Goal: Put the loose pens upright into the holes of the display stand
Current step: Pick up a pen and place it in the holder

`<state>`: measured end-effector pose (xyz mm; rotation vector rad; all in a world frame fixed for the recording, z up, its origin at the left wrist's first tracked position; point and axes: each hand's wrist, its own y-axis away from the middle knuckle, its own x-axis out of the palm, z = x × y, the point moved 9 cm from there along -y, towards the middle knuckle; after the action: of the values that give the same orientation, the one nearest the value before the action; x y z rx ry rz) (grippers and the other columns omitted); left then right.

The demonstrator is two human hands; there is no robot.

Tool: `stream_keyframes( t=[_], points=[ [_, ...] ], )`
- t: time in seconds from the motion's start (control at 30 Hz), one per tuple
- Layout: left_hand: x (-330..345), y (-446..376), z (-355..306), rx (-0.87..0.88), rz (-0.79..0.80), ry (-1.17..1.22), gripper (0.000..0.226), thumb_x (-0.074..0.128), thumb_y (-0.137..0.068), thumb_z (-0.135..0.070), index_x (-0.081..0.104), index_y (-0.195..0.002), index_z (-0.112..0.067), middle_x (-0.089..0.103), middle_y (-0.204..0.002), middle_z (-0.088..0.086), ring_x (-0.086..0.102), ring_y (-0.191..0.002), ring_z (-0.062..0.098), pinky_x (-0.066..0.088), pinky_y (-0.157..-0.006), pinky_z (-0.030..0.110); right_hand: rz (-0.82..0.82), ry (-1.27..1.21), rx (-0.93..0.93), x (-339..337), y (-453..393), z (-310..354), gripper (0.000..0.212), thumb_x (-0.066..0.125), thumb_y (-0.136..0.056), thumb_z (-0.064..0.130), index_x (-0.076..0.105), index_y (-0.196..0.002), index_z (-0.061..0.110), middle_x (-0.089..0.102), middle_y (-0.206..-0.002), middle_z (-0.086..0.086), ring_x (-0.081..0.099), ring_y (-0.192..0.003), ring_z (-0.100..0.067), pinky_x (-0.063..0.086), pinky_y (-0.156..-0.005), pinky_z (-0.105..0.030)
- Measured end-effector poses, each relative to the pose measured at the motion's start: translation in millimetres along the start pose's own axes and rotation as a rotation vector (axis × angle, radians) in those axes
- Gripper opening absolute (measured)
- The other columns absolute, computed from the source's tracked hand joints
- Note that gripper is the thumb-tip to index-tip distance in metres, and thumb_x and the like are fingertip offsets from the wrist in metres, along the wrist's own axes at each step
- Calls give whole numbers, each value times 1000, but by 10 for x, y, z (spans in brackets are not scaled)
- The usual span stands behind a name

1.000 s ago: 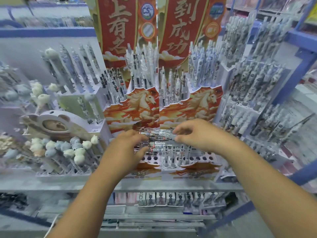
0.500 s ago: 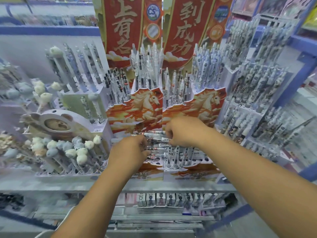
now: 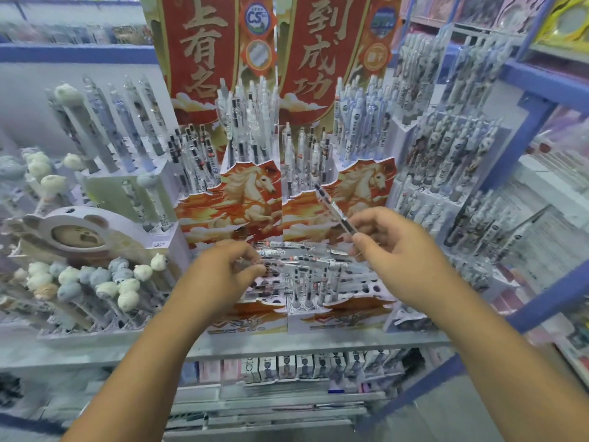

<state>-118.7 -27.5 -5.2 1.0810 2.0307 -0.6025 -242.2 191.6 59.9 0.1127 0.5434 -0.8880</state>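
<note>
since a moment ago the right hand (image 3: 392, 247) has lifted one pen (image 3: 336, 209) off the loose pens (image 3: 306, 255) lying across the display stand (image 3: 342, 309), fingers pinched on its lower end, tilted up-left. left hand (image 3: 223, 275) fingers curl on the pile's left ends.

**Counts around the horse display stand**

Two hands are in view, the left hand (image 3: 223, 272) and the right hand (image 3: 395, 247); one pen (image 3: 334, 209) is pinched in the right hand, tilted above the horse display stand (image 3: 318, 311); about five loose pens (image 3: 299, 254) lie flat across the stand's front tier, the exact number blurred; roughly six pens stand upright (image 3: 310, 282) in its holes; two red banners (image 3: 197, 55) rise behind it; one bear-shaped holder (image 3: 79, 231) sits to its left.
</note>
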Motion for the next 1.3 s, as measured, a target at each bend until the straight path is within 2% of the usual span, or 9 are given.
stream_keyframes(
  t=[0.17, 0.37, 0.5, 0.67, 0.77, 0.93, 1.03, 1.17, 1.3],
  points=[
    [-279, 99, -385, 75, -187, 434, 4, 68, -92, -29, 65, -90, -31, 75, -88, -4, 71, -84, 12, 58, -74, 31, -90, -81, 80, -112, 152, -232, 30, 54, -104, 12, 55, -125, 33, 72, -86, 9, 73, -85, -8, 60, -85, -42],
    [-459, 251, -939, 269, -315, 670, 16, 64, -96, -15, 62, -101, -31, 76, -96, 2, 75, -93, 12, 62, -83, 35, -154, -210, 143, -157, 261, -421, 19, 56, -101, 6, 60, -101, 24, 75, -98, 6, 71, -94, 2, 53, -87, -28],
    [-324, 274, -1249, 380, -244, 623, 19, 62, -95, -20, 63, -107, -34, 76, -98, -4, 74, -96, 13, 61, -86, 38, -178, -239, 135, -162, 348, -482, 24, 59, -100, 9, 58, -99, 33, 78, -98, 8, 73, -100, -3, 56, -96, -37],
    [-104, 244, -1356, 388, -204, 527, 24, 65, -94, -20, 65, -117, -29, 77, -100, -7, 72, -101, 7, 60, -88, 38, -205, -179, 129, -178, 451, -548, 52, 60, -100, 15, 48, -100, 65, 77, -103, 10, 72, -104, -4, 56, -95, -41],
    [19, 195, -1390, 383, -162, 392, 26, 66, -93, -26, 64, -117, -36, 76, -101, -9, 71, -102, 6, 60, -85, 38, -203, -217, 155, -146, 474, -594, 42, 58, -102, 12, 48, -103, 54, 78, -102, 14, 73, -101, -2, 57, -96, -43],
    [128, 134, -1408, 370, -129, 329, 21, 69, -92, -23, 68, -112, -29, 75, -99, -17, 68, -98, -8, 57, -86, 21, -254, -264, 95, -235, 494, -510, 24, 55, -102, 8, 54, -101, 33, 79, -102, 10, 72, -104, -2, 54, -100, -43],
    [241, 81, -1408, 370, -71, 266, 19, 69, -92, -26, 69, -111, -27, 76, -99, -16, 69, -97, -6, 57, -86, 20, -188, -191, 92, -181, 445, -512, 24, 56, -102, 8, 55, -103, 32, 78, -105, 14, 71, -104, 1, 55, -98, -41],
    [417, 44, -1333, 333, 34, 218, 15, 69, -92, -28, 69, -107, -30, 75, -97, -19, 65, -97, -12, 47, -77, 3, -58, -15, 129, -14, 384, -609, 25, 58, -101, 16, 51, -108, 39, 78, -99, 11, 70, -101, 2, 57, -94, -39],
    [512, 24, -1216, 260, 114, 191, 12, 69, -92, -34, 68, -104, -35, 74, -92, -22, 64, -93, -14, 45, -72, 3, -31, 124, 116, 24, 362, -633, 17, 59, -100, 20, 50, -103, 34, 76, -94, 9, 71, -89, -3, 59, -84, -38]
  ],
)
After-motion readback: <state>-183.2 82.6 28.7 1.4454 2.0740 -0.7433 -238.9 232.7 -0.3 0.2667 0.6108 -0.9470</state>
